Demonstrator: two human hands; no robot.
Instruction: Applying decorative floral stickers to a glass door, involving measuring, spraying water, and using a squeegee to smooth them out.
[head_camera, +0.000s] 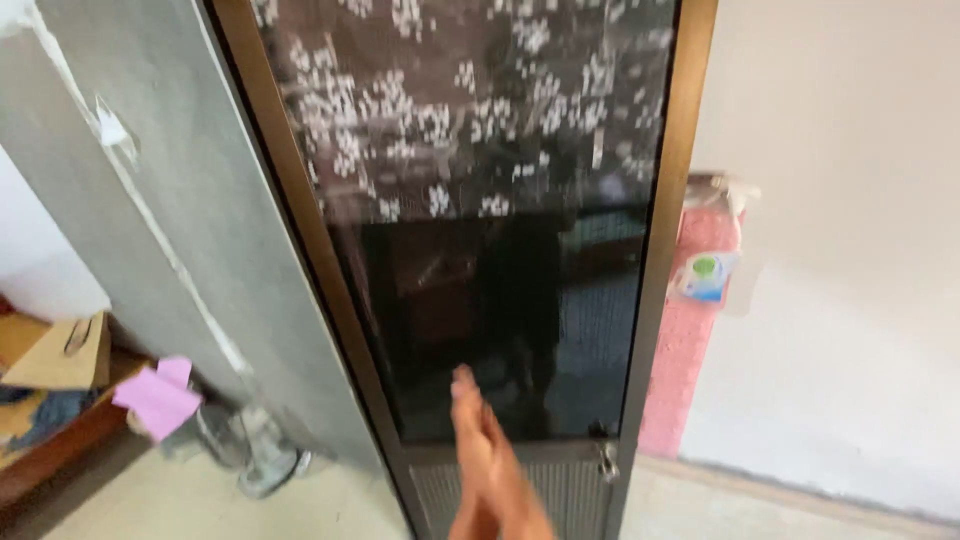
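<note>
A tall screen door (500, 300) with a brown metal frame (668, 250) fills the middle of the view. Its mesh is dark, and a brown curtain with white flowers (470, 100) shows behind the upper part. My right hand (487, 465) reaches up from the bottom edge with fingers stretched flat, right in front of the lower mesh and holding nothing. I cannot tell whether it touches the mesh. A small metal latch (607, 462) sits on the frame to the right of the hand. My left hand is out of view.
A grey wall panel (190, 250) leans left of the door. At lower left are a cardboard box (62, 352), pink paper (160, 397) and clear plastic containers (262, 452). Right of the door hangs a pink cloth (688, 350) with a small packet (706, 277), beside a white wall (850, 300).
</note>
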